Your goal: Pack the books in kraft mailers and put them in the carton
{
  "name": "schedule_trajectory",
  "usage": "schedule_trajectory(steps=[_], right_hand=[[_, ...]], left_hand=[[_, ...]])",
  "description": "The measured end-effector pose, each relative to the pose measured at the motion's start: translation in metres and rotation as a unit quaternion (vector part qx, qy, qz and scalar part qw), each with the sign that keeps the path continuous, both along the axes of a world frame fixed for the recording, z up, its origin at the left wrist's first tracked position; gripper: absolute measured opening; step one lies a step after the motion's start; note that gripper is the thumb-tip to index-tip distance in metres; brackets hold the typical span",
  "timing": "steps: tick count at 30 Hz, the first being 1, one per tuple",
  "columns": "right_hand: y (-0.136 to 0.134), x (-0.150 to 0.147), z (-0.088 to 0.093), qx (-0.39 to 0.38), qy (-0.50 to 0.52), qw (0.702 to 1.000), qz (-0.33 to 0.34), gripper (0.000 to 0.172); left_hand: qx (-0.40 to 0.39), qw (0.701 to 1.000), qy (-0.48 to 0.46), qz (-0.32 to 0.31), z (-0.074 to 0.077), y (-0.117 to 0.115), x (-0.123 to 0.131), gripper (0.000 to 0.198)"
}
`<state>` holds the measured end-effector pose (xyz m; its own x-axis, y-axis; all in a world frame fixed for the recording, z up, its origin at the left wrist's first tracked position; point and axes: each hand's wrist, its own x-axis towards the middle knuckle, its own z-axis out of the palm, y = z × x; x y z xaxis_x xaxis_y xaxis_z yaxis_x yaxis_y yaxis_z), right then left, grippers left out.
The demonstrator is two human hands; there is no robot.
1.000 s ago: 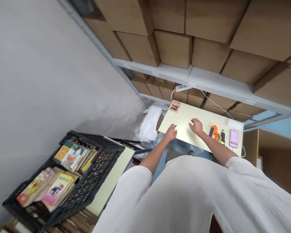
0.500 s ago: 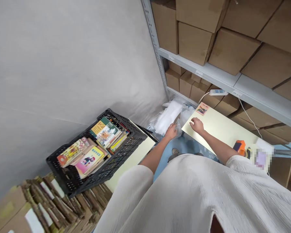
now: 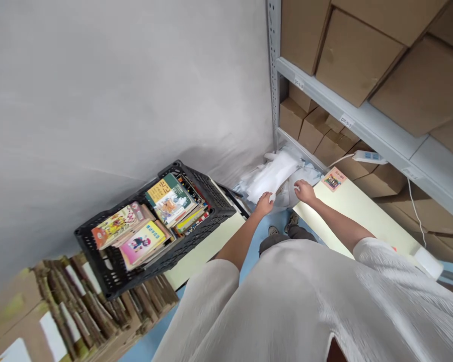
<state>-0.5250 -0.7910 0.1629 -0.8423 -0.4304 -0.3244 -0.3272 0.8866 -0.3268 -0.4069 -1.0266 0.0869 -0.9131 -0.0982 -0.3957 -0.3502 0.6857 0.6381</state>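
My left hand [image 3: 265, 204] reaches forward over the floor gap, fingers pinched on the edge of a clear plastic bag [image 3: 283, 195]. My right hand [image 3: 305, 192] is closed at the bag's other side, thumb and fingers together. The see-through film hangs between both hands and is hard to make out against the white plastic behind it. A small pink picture book [image 3: 334, 179] lies flat on the pale tabletop [image 3: 347, 216], just beyond my right hand.
On the left, a black crate [image 3: 181, 246] holds several picture books [image 3: 171, 201]. Flattened cardboard [image 3: 98, 306] is stacked below it. White plastic sheets [image 3: 274, 173] lie heaped in the corner. A shelf [image 3: 324, 93] with cardboard boxes and a power strip [image 3: 369, 157] stands at right.
My right hand has come off the table's corner toward my left hand, and both now meet the clear bag. The view has shifted, so the orange object on the table is mostly hidden.
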Motion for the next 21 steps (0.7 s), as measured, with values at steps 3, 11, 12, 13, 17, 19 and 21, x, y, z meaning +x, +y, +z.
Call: schedule_trajectory(steps=[3, 11, 12, 13, 17, 19, 21], right_hand=[[-0.007, -0.027, -0.012, 0.013, -0.015, 0.999, 0.037, 0.034], [-0.031, -0.086, -0.064, 0.068, -0.060, 0.988, 0.124, 0.036], [-0.035, -0.092, -0.073, 0.074, -0.065, 0.986, 0.134, 0.037], [-0.039, -0.098, -0.083, 0.079, -0.070, 0.984, 0.144, 0.038], [-0.055, -0.123, -0.133, 0.102, -0.081, 0.976, 0.174, 0.041], [-0.062, -0.133, -0.163, 0.114, -0.085, 0.972, 0.187, 0.042], [-0.070, -0.141, -0.196, 0.120, -0.093, 0.967, 0.202, 0.042]], left_hand=[[-0.003, 0.999, -0.014, 0.028, -0.006, -0.005, -0.012, 0.054], [0.005, 0.994, -0.048, 0.093, -0.040, -0.015, -0.044, 0.049], [0.005, 0.994, -0.057, 0.098, -0.047, -0.016, -0.049, 0.049], [0.005, 0.993, -0.065, 0.102, -0.056, -0.018, -0.053, 0.050], [0.005, 0.991, -0.088, 0.100, -0.103, -0.026, -0.069, 0.049], [0.002, 0.990, -0.106, 0.091, -0.131, -0.032, -0.075, 0.048], [-0.002, 0.988, -0.129, 0.083, -0.161, -0.037, -0.079, 0.047]])
